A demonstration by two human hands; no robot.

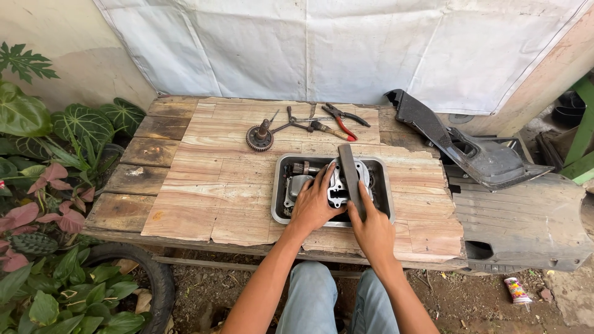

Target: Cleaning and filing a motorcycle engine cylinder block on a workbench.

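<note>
A metal tray [387, 192] sits on the wooden workbench [216, 185] and holds a silver engine part [339, 188] with other small metal pieces. My left hand [312, 204] rests spread on the engine part, pressing it down. My right hand [370, 226] grips the near end of a flat grey bar [348, 167], like a file or scraper, that lies across the part and points away from me.
Behind the tray lie a toothed gear on a shaft [260, 137], pliers with red handles [343, 119] and several hand tools [303, 120]. Black plastic body panels [476, 154] rest at the right. Leafy plants [49, 185] and a tyre [148, 272] stand at the left.
</note>
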